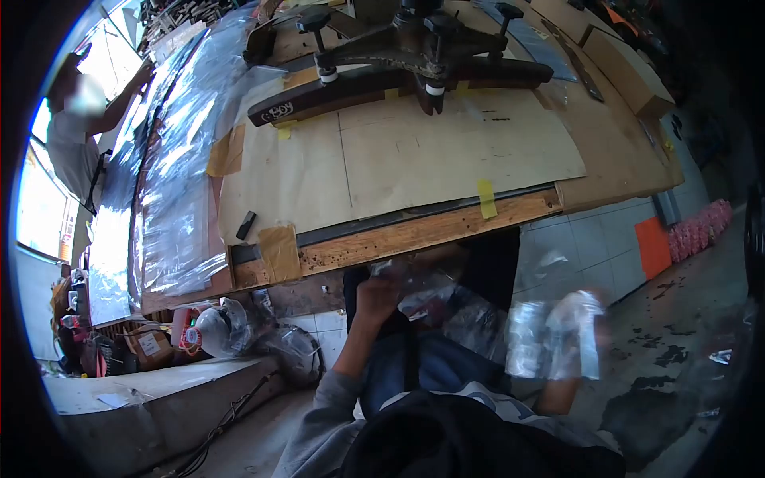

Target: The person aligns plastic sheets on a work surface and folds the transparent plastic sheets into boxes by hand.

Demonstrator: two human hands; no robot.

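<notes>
Both hands, left [376, 296] and right [575, 334], pinch a crinkled clear plastic bag [486, 319] (blurred). Keeping it taut should help, I judge.

Clear plastic bag [510, 319] (glossy), black chair base [406, 56], brown worktable [414, 235].

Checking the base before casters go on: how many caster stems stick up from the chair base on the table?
4 show: far left, front left, front middle and far right on the chair base. A fifth may be hidden behind the hub.
</notes>
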